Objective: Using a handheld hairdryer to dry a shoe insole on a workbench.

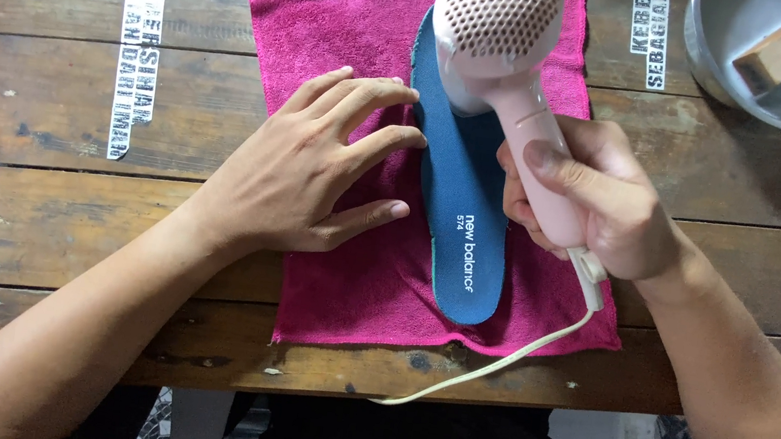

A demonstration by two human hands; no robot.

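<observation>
A dark blue shoe insole (459, 208) lies lengthwise on a pink towel (343, 283) spread on a wooden table (64, 209). My right hand (601, 201) grips the handle of a pale pink hair dryer (507, 35), whose round perforated back faces the camera and whose head hangs over the insole's far end. My left hand (308, 165) lies flat on the towel with fingers spread, its fingertips touching the insole's left edge.
A cream power cord (492, 361) runs from the dryer's handle over the table's near edge. A metal bowl (716, 76) with water and a wooden block stands at the far right corner. White stencilled lettering marks the planks.
</observation>
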